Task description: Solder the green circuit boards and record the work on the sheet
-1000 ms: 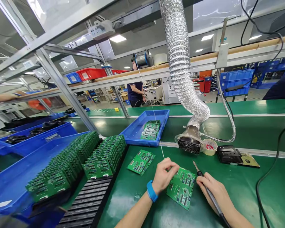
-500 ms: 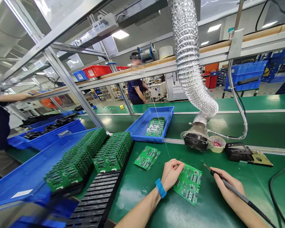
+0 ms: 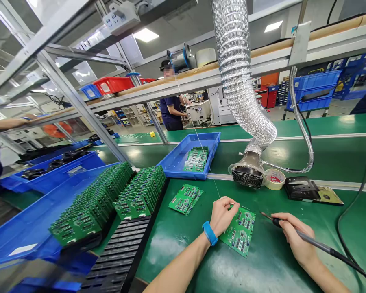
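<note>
My left hand (image 3: 223, 215), a blue band at its wrist, pinches a thin solder wire (image 3: 214, 182). The wire slants down from above, and a short end reaches past the fingertips over the upper edge of a green circuit board (image 3: 243, 232). That board lies flat on the green bench, its upper left part hidden by the hand. In my right hand (image 3: 299, 238) is a soldering iron (image 3: 315, 243), held like a pen. Its tip points left, just off the board's upper right corner, apart from the wire.
Left of my arm lie a few loose boards (image 3: 185, 198). Racks (image 3: 118, 248) hold rows of upright boards. A blue tray (image 3: 171, 160) with boards stands behind. A fume fan (image 3: 247, 176), a tape roll (image 3: 275, 179) and an iron stand (image 3: 311, 191) line the back. A co-worker (image 3: 171, 108) stands beyond.
The view has shifted slightly. The solder wire's end now shows beyond my left fingertips over the board. The iron's tip is a little closer to the board's corner.
</note>
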The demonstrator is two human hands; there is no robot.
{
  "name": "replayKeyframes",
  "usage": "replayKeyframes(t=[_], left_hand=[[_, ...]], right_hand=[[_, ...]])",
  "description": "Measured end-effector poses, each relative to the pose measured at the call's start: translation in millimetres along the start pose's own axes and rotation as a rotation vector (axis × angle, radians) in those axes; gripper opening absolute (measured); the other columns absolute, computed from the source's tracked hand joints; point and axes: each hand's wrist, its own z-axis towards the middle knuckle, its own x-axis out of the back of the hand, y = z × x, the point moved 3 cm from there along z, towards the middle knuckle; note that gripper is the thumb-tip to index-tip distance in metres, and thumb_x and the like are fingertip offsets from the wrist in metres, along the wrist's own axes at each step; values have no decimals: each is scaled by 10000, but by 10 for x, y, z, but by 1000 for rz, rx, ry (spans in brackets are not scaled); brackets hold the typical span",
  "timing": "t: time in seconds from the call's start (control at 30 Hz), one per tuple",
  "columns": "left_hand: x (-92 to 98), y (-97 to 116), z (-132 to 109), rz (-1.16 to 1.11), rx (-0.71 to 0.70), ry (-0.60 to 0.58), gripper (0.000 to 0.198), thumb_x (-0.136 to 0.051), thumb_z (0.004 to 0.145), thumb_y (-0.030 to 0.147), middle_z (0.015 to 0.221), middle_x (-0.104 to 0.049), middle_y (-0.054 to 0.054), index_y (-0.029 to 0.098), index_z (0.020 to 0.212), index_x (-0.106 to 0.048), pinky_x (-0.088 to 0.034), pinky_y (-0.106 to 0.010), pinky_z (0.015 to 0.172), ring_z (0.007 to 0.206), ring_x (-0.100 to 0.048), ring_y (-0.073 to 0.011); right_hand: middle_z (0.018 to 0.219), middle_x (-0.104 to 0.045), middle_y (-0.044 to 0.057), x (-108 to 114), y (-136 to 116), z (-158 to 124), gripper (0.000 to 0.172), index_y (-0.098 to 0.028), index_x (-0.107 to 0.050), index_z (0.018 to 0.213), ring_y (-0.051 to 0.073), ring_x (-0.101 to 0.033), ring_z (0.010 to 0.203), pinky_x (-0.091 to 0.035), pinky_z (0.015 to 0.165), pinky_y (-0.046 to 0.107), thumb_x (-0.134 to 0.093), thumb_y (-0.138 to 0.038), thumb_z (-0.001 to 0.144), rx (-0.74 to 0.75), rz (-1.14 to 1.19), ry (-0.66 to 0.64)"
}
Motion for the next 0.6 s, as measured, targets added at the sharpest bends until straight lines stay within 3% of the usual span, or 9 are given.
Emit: replayKeyframes(t=[0.27, 0.6], left_hand=[[70, -83, -37, 42, 24, 9, 223, -675, 791, 309, 621, -544, 13, 137, 649, -676, -290, -230, 518, 526, -351, -73], [11, -25, -126, 92, -64, -75, 248, -647, 830, 336, 607, -558, 13, 163, 654, -679, -306, -227, 527, 531, -412, -91]], right_hand=[[523, -553, 4, -49, 43, -63, 280, -190, -734, 870, 156, -525, 466, -345, 395, 248, -518, -369, 860, -101, 100, -69], [493, -524, -10, -105, -83, -99, 254, -182, -706, 790, 156, -542, 504, -399, 471, 247, -484, -289, 849, -100, 154, -143]])
